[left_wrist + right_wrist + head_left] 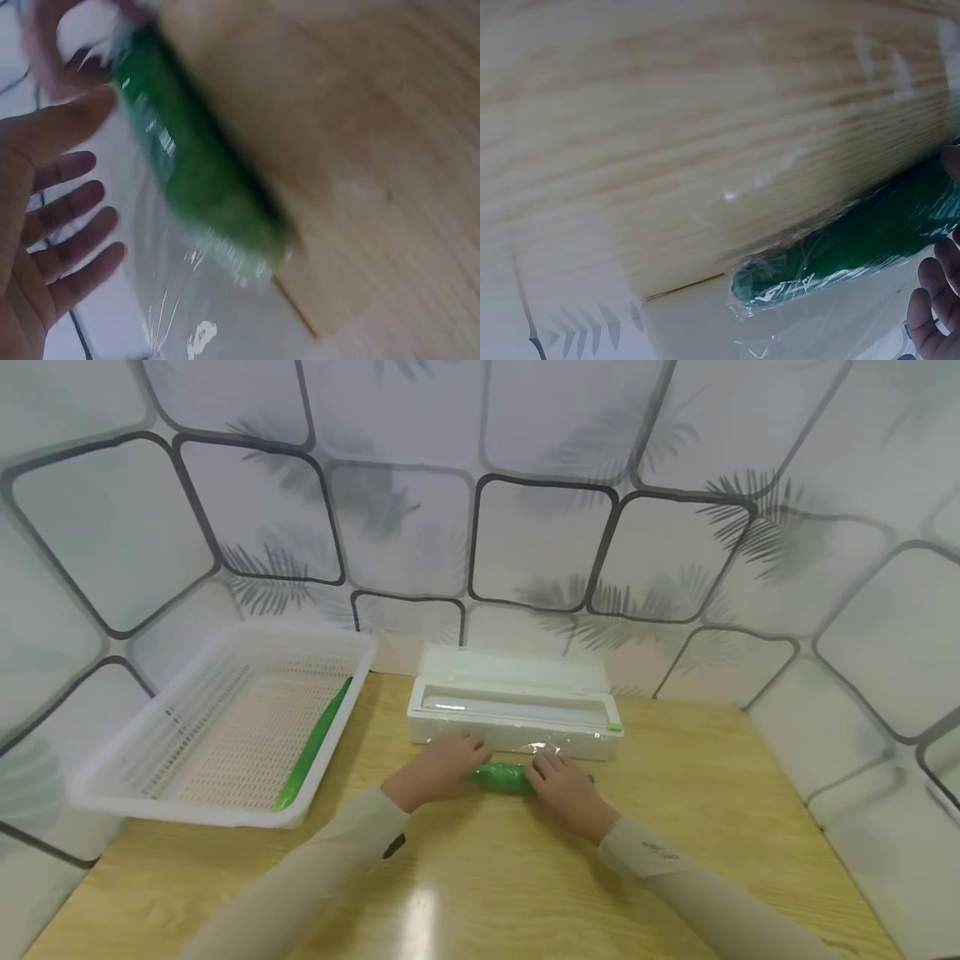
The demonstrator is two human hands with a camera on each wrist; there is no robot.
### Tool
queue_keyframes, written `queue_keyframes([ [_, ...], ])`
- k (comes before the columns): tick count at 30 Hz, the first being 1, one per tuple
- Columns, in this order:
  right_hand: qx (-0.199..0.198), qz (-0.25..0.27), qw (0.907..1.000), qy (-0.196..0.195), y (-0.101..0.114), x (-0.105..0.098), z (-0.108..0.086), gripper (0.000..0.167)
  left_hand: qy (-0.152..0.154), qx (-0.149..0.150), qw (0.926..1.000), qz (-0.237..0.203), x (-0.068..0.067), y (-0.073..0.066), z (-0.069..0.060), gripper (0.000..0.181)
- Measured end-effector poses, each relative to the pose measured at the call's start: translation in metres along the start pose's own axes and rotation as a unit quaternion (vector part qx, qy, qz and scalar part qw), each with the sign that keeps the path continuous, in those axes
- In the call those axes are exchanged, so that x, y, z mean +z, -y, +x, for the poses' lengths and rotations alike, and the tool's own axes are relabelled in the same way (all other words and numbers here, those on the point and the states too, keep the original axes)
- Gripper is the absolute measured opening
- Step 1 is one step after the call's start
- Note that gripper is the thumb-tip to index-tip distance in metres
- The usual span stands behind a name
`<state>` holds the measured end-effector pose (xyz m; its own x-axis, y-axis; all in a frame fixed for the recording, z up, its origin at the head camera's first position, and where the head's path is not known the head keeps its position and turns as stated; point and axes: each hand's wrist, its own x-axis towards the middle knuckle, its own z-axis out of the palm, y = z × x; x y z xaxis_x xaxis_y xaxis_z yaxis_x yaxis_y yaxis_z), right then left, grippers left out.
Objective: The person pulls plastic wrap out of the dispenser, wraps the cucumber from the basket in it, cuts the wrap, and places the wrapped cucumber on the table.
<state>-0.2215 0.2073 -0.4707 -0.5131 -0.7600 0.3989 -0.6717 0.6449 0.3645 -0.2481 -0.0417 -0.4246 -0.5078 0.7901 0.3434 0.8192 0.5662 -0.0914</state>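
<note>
Operator: Where is the cucumber (pixel 501 778), and how does it lie?

Instructor: On the table (pixel 675 793), near the centre of the head view, just below the white box (pixel 450 727). Its long axis runs left to right, roughly parallel to the box; clear film (pixel 172 300) covers it.

Operator: State of each grip?

Instructor: Left hand (pixel 441 768): fingers extended, not clasping (thumb contact cannot be confirmed). Right hand (pixel 566 792): thumb and fingers bent round the cucumber.

Operator: Nearer hand?

Instructor: The right; it overlaps the right portion, while the left hand is at the left end.
</note>
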Motion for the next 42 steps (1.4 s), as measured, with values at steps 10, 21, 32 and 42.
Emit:
queue_keyframes([
  [10,-0.006,0.009,0.9998,0.016,0.003,0.001,-0.002,0.025,0.038,0.021,0.9958,0.081,0.020,-0.014,0.000,0.025],
  [21,-0.008,0.045,0.9980,0.043,0.007,-0.015,-0.005,0.042,0.128,-0.050,0.9818,-0.131,0.007,-0.017,-0.012,0.028],
  [32,0.018,0.125,0.9821,0.140,0.013,-0.032,-0.008,0.049,0.262,-0.105,0.9406,-0.189,-0.003,-0.028,-0.016,0.032],
  [42,0.087,0.224,0.9405,0.240,0.009,-0.037,-0.003,0.047,0.222,-0.110,0.9627,-0.110,0.003,-0.039,-0.019,0.046],
])
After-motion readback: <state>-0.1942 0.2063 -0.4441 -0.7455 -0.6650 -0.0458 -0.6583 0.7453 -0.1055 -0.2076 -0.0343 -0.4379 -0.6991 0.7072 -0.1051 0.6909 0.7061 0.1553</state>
